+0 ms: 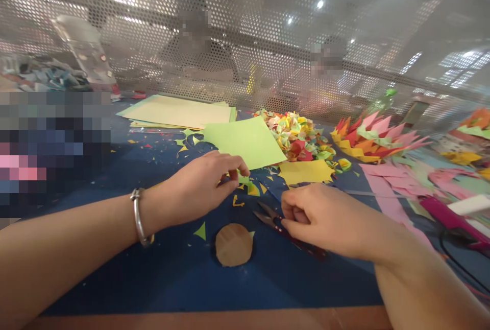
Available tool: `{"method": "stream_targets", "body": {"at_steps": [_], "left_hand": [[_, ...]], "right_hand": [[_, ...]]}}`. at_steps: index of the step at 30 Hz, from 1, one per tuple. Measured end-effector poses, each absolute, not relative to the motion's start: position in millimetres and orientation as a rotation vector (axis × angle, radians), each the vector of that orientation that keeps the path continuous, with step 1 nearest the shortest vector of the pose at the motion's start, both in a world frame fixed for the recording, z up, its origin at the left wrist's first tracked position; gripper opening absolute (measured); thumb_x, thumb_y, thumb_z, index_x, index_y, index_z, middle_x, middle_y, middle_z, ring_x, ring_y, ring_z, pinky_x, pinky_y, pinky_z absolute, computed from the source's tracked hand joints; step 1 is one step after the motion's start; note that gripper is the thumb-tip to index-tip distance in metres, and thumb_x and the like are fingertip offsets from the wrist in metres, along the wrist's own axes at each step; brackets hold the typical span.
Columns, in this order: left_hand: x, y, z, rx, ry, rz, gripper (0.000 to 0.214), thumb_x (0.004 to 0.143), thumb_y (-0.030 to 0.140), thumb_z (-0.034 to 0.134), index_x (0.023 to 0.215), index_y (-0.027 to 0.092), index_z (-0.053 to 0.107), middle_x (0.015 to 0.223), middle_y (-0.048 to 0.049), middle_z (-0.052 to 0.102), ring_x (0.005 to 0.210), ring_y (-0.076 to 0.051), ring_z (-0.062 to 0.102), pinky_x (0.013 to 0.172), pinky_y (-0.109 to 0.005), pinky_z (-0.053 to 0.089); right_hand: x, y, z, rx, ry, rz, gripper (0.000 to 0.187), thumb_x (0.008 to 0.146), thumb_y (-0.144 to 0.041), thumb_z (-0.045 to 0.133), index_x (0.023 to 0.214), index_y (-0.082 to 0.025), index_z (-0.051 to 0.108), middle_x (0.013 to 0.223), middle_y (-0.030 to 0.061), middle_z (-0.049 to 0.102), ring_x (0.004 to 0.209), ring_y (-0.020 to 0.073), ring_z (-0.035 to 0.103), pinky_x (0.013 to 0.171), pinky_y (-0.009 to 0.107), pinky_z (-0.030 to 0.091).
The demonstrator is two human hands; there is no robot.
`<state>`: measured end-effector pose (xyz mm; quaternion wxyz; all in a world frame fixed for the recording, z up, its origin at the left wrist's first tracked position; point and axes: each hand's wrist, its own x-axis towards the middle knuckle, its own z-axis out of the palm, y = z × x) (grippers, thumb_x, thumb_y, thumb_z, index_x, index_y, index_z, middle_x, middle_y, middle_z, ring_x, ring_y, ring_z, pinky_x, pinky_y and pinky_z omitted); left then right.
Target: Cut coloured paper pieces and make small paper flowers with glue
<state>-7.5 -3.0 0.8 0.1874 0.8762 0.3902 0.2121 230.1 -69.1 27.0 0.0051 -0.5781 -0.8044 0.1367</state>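
My left hand (202, 184) hovers over the table with loosely curled fingers; thumb and fingers are apart and nothing shows between them. A square of light green paper (245, 141) lies just beyond its fingertips. My right hand (319, 212) is half curled beside a pair of scissors (271, 217), with the thumb close to them. The blades lie spread and the dark red handles partly pass under the hand. I see no thing in its fingers. Between the hands, nearer me, sits a round brown cardboard disc (233, 244). A small green scrap (200, 231) lies left of it.
Behind are stacked paper sheets (179, 111), a heap of folded paper pieces (294, 133) and a spiky paper ring (377, 138). Yellow paper (306, 171) and pink strips (394, 192) lie to the right, near a magenta corded tool (451, 220). A perforated screen (248, 28) stands behind.
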Motion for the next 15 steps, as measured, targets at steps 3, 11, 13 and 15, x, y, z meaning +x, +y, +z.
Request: {"method": "stream_targets", "body": {"at_steps": [3, 11, 13, 15], "left_hand": [[-0.9, -4.7, -2.5, 2.68, 0.922, 0.628, 0.031, 0.095, 0.015, 0.051, 0.117, 0.023, 0.07, 0.106, -0.0075, 0.07, 0.106, -0.026, 0.059, 0.093, -0.038, 0.044], [5.2, -3.8, -2.6, 2.753, 0.828, 0.666, 0.015, 0.094, 0.019, 0.059, 0.094, 0.017, 0.073, 0.091, -0.0069, 0.073, 0.093, -0.023, 0.062, 0.084, -0.034, 0.047], [2.3, -1.6, -1.8, 2.702, 0.874, 0.791, 0.014, 0.093, 0.02, 0.061, 0.092, 0.017, 0.074, 0.088, -0.0053, 0.074, 0.09, -0.021, 0.063, 0.08, -0.032, 0.047], [-0.7, 0.1, -1.2, 2.643, 0.883, 0.912, 0.012, 0.092, 0.018, 0.063, 0.09, 0.018, 0.075, 0.086, -0.0035, 0.074, 0.087, -0.02, 0.064, 0.078, -0.03, 0.048]], "right_hand": [[231.5, -70.9, 28.9, -1.852, -2.516, 0.379, 0.02, 0.075, -0.012, 0.063, 0.06, -0.022, 0.056, 0.053, -0.0022, 0.063, 0.045, 0.0138, 0.054, 0.043, 0.026, 0.027], [229.0, -70.0, 33.2, -1.897, -2.478, 0.257, 0.02, 0.084, -0.021, 0.067, 0.066, -0.022, 0.059, 0.055, -0.0007, 0.062, 0.049, 0.0156, 0.055, 0.047, 0.028, 0.029], [229.6, -68.8, 33.7, -1.84, -2.404, 0.259, 0.018, 0.088, -0.024, 0.067, 0.07, -0.022, 0.061, 0.057, -0.0013, 0.062, 0.051, 0.015, 0.055, 0.049, 0.028, 0.032], [230.8, -67.6, 33.0, -1.737, -2.299, 0.285, 0.016, 0.091, -0.027, 0.066, 0.076, -0.022, 0.062, 0.059, -0.0028, 0.062, 0.053, 0.0139, 0.056, 0.052, 0.027, 0.036]]}}
